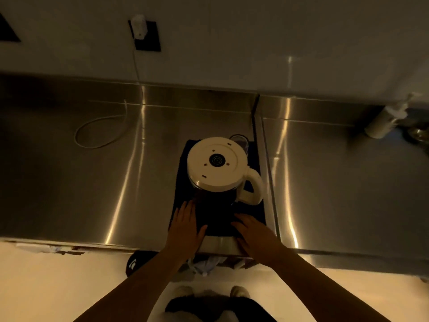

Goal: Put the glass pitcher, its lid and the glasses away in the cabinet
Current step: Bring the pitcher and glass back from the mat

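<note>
Dim amber light is swallowing much of the detail as a person is leaning over a brushed stainless-steel worktop (92, 194), both bare forearms reaching in from the bottom edge, where they are cut off. The glass pitcher with the cream plastic base and handle (217, 166) is standing upside down on a dark rectangular cloth mat (183, 163), its round underside facing the camera; its clear wall is barely showing against the dark mat, and no lid is identifiable. A clear drinking glass (240, 141) is peeking out just behind the pitcher, mostly hidden by it. The left hand (186, 225) is lying flat on the mat's near left part, fingers spread loosely and holding nothing, fingertips close to the pitcher's wall. The right hand (251, 231) is resting palm down on the near right corner, fingers likewise loose and empty. A white looped cable (97, 133) is lying on the worktop to the left, and a white pump bottle (385, 119) is standing far right. No writing is legible anywhere.
</note>
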Motion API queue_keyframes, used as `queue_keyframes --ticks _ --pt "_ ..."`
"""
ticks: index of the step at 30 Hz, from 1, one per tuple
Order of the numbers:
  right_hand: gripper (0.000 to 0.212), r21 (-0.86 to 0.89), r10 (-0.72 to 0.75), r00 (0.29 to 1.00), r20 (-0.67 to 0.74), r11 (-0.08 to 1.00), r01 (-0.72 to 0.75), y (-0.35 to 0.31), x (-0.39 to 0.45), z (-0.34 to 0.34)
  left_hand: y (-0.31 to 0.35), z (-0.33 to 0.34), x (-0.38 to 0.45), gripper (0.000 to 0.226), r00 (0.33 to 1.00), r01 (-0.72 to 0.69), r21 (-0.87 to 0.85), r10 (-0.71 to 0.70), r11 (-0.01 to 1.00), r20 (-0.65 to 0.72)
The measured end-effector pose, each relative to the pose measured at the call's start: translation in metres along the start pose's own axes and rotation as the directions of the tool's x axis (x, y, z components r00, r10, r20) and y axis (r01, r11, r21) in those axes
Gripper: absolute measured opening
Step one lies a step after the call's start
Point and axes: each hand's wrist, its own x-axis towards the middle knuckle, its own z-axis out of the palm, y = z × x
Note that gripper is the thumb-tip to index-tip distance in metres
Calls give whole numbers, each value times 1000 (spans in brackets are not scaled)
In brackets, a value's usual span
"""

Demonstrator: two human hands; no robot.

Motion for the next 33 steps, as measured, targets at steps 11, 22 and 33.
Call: queue_keyframes --ticks 11,22,33 --pt "49 -34 -71 995 70 997 74 62 -24 -29 51 -25 1 83 952 213 -236 -256 948 -170" --pt "52 62 59 985 -162 997 -50 81 24 -131 84 -135 54 99 952 -161 -3 154 987 -264" --pt "50 105 -12 975 -223 994 36 64 49 -152 100 -112 89 79 960 -277 259 278 925 34"
